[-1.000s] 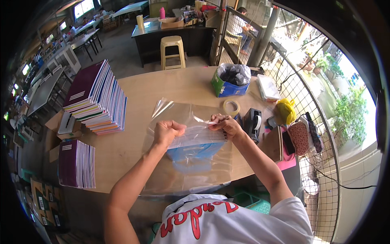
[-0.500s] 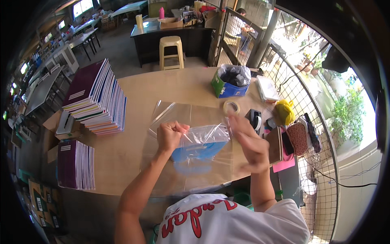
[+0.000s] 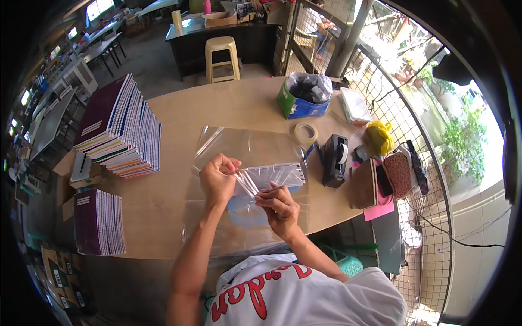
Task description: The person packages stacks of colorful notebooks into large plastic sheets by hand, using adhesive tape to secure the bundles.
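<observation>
right hand (image 3: 278, 205) moved inward, two hands, one plastic sheet (image 3: 247, 157)

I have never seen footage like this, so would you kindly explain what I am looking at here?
This is one view from a fisheye camera worn on a person's head, looking down at their bare hands; no machine is involved. The left hand and right hand both pinch a crumpled clear plastic sheet over a round wooden table. A flat clear plastic sheet lies under them, with something blue beneath. Left are stacks of spiral notebooks; right are a tape roll and a black tape dispenser.
</observation>
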